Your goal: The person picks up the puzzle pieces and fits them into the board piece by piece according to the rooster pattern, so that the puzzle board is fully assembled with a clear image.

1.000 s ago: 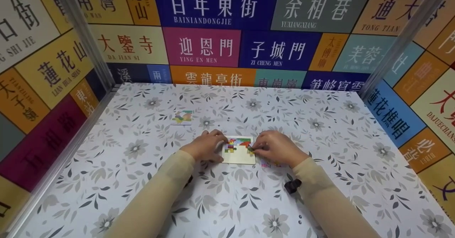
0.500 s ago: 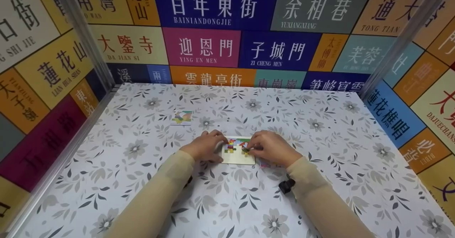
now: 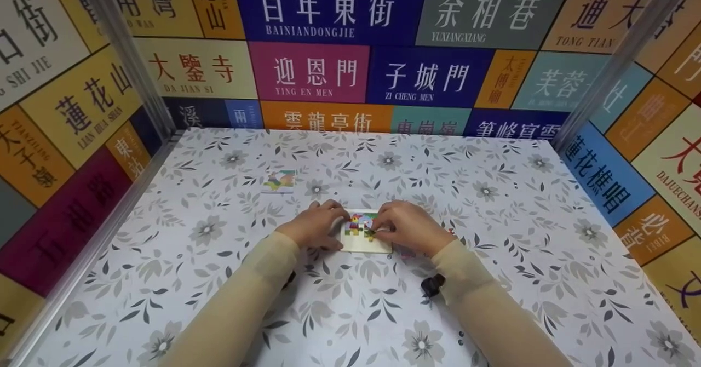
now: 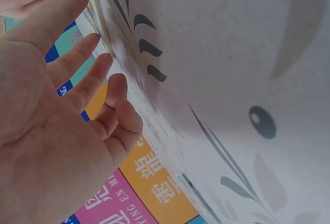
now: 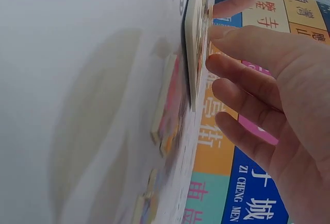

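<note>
Right hand [image 3: 413, 225]: pinching puzzle piece [image 3: 369, 234] at fingertips
Left hand [image 3: 315, 227]: fingers and thumb spread, touching board's left edge
Board [image 3: 358, 244]: below the pinch, partly filled; piece contact unclear
Loose pieces [image 5: 169, 98]: on tabletop [image 3: 328, 317], beneath right palm
Picture card [image 3: 279, 181]: beyond left hand

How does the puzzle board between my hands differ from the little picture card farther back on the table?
The puzzle board looks larger than the picture card. The board's lower part is bare cream, while the card shows colours over most of its face. The left hand is at the board's edge and the right hand over it; the card lies apart from both. Both show multicoloured artwork and sit on the floral table.
</note>
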{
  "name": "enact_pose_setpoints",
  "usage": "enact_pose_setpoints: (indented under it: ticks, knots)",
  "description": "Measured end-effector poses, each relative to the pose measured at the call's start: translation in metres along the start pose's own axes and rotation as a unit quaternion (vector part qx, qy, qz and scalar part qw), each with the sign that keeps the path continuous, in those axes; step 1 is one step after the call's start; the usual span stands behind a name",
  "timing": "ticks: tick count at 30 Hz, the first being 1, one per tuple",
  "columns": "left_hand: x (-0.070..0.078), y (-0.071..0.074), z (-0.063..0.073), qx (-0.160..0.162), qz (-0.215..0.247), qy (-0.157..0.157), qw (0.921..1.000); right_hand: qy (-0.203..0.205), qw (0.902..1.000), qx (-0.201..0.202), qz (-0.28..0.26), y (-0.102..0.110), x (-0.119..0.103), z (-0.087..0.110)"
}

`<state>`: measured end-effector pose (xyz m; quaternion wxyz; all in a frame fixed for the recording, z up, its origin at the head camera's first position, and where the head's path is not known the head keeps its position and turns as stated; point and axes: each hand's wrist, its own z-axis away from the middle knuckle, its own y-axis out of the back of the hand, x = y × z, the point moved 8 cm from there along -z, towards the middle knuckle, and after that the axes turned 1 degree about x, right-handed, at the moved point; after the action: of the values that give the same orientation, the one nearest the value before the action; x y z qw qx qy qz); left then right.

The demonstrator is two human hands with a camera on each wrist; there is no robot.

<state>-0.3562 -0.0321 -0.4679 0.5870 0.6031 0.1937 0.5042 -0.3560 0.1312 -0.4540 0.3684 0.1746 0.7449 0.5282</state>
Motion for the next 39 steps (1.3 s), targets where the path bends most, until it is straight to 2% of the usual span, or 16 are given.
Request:
enact_pose_setpoints:
  ticks: [13,20,39]
  knots:
    - [0.000,0.001,0.000,-0.004,-0.001,0.004,1.0000,0.003,0.9995,-0.007,0.029,-0.004,-0.005,-0.008]
    - [0.002,0.003,0.002,0.008,0.007,-0.017,0.9998,0.003,0.9994,-0.006,0.033,-0.006,-0.007,-0.012]
    - [-0.004,-0.002,-0.002,-0.012,0.008,0.019,0.9997,0.020,0.9990,0.003,0.040,-0.007,-0.010,-0.014]
